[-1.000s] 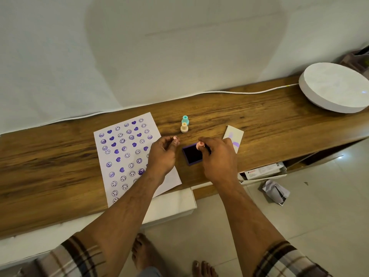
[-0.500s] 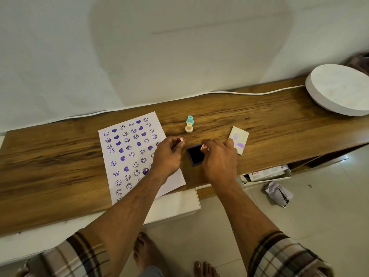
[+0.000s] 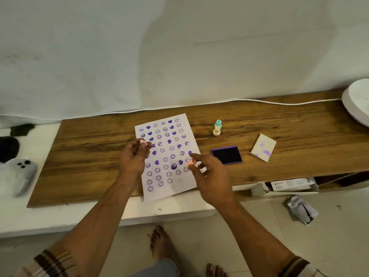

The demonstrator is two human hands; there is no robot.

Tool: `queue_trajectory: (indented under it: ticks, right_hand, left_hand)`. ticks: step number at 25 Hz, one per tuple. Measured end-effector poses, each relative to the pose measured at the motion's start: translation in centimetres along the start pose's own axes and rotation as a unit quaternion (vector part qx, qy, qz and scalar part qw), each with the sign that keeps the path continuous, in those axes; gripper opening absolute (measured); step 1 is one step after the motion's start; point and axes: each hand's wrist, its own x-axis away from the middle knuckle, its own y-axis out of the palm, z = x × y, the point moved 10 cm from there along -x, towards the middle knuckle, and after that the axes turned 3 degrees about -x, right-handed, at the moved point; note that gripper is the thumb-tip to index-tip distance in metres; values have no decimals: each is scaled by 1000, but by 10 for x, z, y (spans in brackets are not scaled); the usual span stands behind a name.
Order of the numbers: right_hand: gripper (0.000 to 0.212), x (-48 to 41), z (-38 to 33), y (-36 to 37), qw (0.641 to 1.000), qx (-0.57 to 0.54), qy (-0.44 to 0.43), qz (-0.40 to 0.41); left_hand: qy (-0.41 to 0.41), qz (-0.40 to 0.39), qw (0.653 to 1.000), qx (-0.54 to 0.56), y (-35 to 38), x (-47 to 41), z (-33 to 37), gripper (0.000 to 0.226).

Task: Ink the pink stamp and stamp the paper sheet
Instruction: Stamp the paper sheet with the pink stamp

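Observation:
A white paper sheet (image 3: 171, 176) covered with several purple smiley and heart prints lies on the wooden board (image 3: 89, 156). My right hand (image 3: 211, 176) pinches a small pink stamp (image 3: 191, 162) over the sheet's right side. My left hand (image 3: 132, 156) pinches another small pink stamp (image 3: 143, 142) over the sheet's left edge. The open purple ink pad (image 3: 227, 154) sits on the board just right of the sheet, clear of both hands.
A teal stamp (image 3: 218, 124) and a beige stamp (image 3: 216, 131) stand behind the pad. The pad's ink-smudged lid (image 3: 263, 147) lies to its right. A white round object (image 3: 357, 102) and a white cable (image 3: 259, 100) lie at the back right. Dark and furry things (image 3: 18, 172) sit left.
Both hands have left the ink pad and moved left over the paper sheet, each still pinching a pink stamp. The view has swung left.

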Motion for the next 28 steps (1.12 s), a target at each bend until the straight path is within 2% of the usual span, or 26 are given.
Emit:
queue_trajectory:
  ticks: [3,6,9,13,28]
  right_hand:
    - [25,17,2,37,999,8,9,-49]
    - [25,12,14,37,999,-3,32,-20]
    - [29,7,25,33,999,-17,29,-4]
    - [26,12,27,47,999,1,21,-30]
    - [27,12,27,55,993,97,-37,-59]
  left_hand:
    - [-41,24,997,66,-30,-2,-27,31]
    - [-35,24,994,97,-35,-2,-39,41]
    - [-9,11,996,91,-33,-5,-42,34]
    - [27,3,998,62,-30,-9,-42,10]
    - [39,3,998,57,-31,-9,-42,12]
